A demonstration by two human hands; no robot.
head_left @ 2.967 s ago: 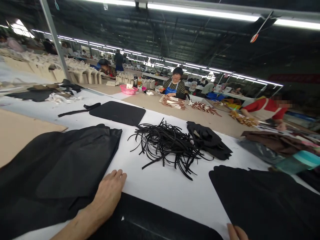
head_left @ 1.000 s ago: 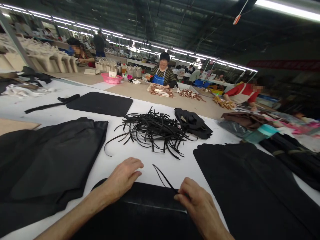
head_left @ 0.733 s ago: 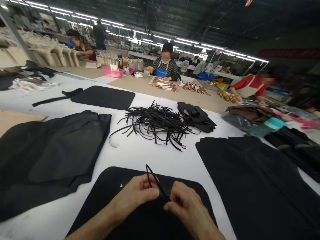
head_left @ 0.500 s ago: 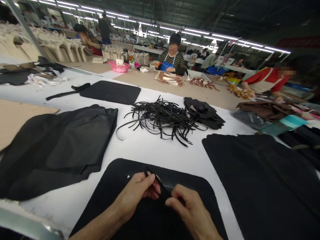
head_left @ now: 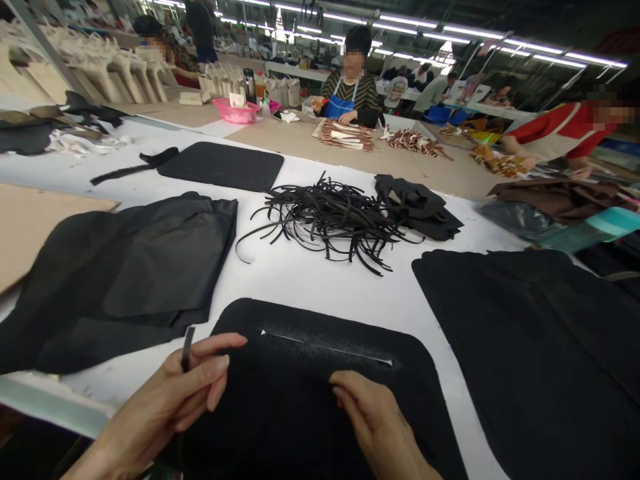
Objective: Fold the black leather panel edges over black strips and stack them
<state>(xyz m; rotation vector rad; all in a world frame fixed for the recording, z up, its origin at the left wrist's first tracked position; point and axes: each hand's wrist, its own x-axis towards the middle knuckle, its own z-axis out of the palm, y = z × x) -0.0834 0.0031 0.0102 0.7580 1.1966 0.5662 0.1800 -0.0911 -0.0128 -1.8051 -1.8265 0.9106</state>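
Note:
A black panel [head_left: 280,413] with rounded corners lies in front of me, with a long narrow slit [head_left: 325,348] near its far edge through which white shows. My left hand [head_left: 187,383], above the panel's left side, holds a thin black strip [head_left: 187,348] whose end sticks up past the fingers; thumb and index tip are apart. Over the panel, below the slit, my right hand [head_left: 373,413] is closed in a pinch. Whatever lies between those fingertips is dark or hidden. A tangled heap of black strips [head_left: 335,217] rests beyond the panel.
Black sheets [head_left: 165,267] lie at left, and a stack of black panels [head_left: 530,347] at right. Farther off are another black panel [head_left: 225,165], crumpled black pieces [head_left: 423,210] and a pink basket [head_left: 235,111]. A co-worker in a blue apron [head_left: 345,100] sits across the table.
My hands have moved apart; the left went left with the black strip, uncovering the slit. My right hand stays near its place, still pinched. The view has tilted down slightly.

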